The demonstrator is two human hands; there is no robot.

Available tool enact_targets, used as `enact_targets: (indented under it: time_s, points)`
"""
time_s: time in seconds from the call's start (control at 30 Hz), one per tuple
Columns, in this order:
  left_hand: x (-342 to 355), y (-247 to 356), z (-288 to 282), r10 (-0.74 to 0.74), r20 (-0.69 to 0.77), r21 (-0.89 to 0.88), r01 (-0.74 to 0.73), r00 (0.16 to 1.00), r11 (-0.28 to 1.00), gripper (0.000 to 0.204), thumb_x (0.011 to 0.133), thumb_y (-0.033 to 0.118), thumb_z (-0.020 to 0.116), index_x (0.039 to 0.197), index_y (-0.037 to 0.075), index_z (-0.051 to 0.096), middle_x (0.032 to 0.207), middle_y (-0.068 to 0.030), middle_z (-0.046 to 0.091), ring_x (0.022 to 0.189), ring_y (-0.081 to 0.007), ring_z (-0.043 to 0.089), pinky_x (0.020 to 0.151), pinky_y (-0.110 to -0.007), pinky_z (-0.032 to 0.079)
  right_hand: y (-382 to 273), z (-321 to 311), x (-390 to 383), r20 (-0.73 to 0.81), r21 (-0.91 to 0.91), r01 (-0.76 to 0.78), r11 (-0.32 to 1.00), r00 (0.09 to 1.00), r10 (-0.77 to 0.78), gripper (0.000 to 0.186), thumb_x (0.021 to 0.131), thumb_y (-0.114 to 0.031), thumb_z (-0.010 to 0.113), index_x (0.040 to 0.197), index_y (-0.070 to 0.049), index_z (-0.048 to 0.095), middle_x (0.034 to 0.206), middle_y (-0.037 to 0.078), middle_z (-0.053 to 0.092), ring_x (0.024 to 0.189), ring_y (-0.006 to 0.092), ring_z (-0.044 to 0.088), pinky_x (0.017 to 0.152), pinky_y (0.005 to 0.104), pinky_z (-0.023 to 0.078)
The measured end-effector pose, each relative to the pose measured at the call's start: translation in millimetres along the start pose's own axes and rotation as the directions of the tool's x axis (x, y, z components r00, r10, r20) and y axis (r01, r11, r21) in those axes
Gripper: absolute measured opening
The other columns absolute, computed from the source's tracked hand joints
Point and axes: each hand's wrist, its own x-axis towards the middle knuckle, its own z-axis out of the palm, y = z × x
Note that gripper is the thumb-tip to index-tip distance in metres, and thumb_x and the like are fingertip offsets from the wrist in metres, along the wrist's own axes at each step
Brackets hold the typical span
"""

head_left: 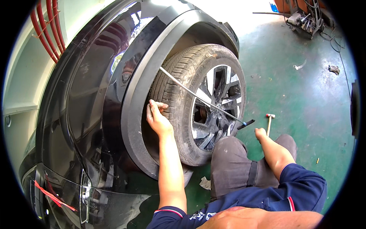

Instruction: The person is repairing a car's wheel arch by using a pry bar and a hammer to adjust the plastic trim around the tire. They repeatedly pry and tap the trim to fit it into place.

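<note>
My left hand (158, 119) reaches into the gap between the tyre (177, 86) and the dark wheel arch trim (134, 95). Its fingers are bent together beside the tread; whatever they hold, if anything, is hidden. A long thin silver rod (198, 97) with a black handle (246, 124) slants across the tyre and the alloy wheel (219, 108). My right hand (260, 134) is closed over my knee, a little short of the rod's handle, and its grip is hidden. Just past its wrist shows a hammer (270, 116) with a pale handle, partly covered by my forearm.
A black car body (95, 95) fills the left side, with red tape (55, 196) lower down. A rack of tools (307, 21) and cables stand on the green floor (301, 95) at the far right. Scraps (333, 69) and white paper (205, 183) lie about.
</note>
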Motion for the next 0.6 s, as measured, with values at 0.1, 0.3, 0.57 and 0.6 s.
enact_targets:
  time_s: [0.1, 0.3, 0.57, 0.6]
  points:
    - [1.3, 0.3, 1.9, -0.013, 0.024, -0.018, 0.013, 1.000, 1.000, 0.044, 0.110, 0.035, 0.046, 0.078, 0.007, 0.058, 0.073, -0.0024, 0.060, 0.071, -0.0127, 0.055, 0.070, -0.029, 0.040, -12.0, 9.7, -17.2, 0.441, 0.539, -0.126, 0.833, 0.884, -0.152, 0.069, 0.098, -0.058, 0.051, 0.143, -0.006, 0.049, 0.140, 0.020, 0.057, 0.125, 0.0333, 0.057, 0.101, 0.0524, 0.049]
    - [3.9, 2.5, 7.0, 0.006, 0.059, 0.014, -0.007, 0.998, 1.000, 0.043, 0.110, 0.035, 0.047, 0.079, 0.007, 0.056, 0.074, -0.0018, 0.056, 0.071, -0.0126, 0.052, 0.071, -0.029, 0.039, -49.1, 53.9, -42.0, 0.517, 0.786, -0.296, 0.543, 0.795, -0.316, 0.089, 0.096, -0.068, 0.048, 0.151, 0.001, 0.036, 0.151, 0.023, 0.047, 0.134, 0.0397, 0.051, 0.106, 0.0563, 0.045]
    - [3.7, -1.8, 2.2, 0.014, 0.121, -0.026, -0.011, 0.993, 1.000, 0.036, 0.110, 0.031, 0.050, 0.082, 0.008, 0.057, 0.078, -0.0013, 0.055, 0.074, -0.0115, 0.052, 0.074, -0.027, 0.042, -64.1, 75.1, 20.8, 0.238, 0.620, -0.250, 0.744, 0.963, 0.124, 0.067, 0.084, -0.050, 0.075, 0.128, -0.005, 0.050, 0.113, 0.019, 0.053, 0.085, 0.0374, 0.065, 0.068, 0.0454, 0.064]
    - [3.9, -2.1, -0.2, -0.005, 0.129, -0.051, 0.012, 0.992, 0.999, 0.036, 0.110, 0.031, 0.049, 0.084, 0.007, 0.058, 0.079, -0.0030, 0.057, 0.076, -0.0133, 0.055, 0.076, -0.028, 0.043, -63.5, 72.7, 24.6, 0.181, 0.624, -0.228, 0.747, 0.973, 0.146, 0.064, 0.083, -0.045, 0.076, 0.126, -0.006, 0.051, 0.114, 0.022, 0.052, 0.083, 0.0385, 0.065, 0.067, 0.0449, 0.064]
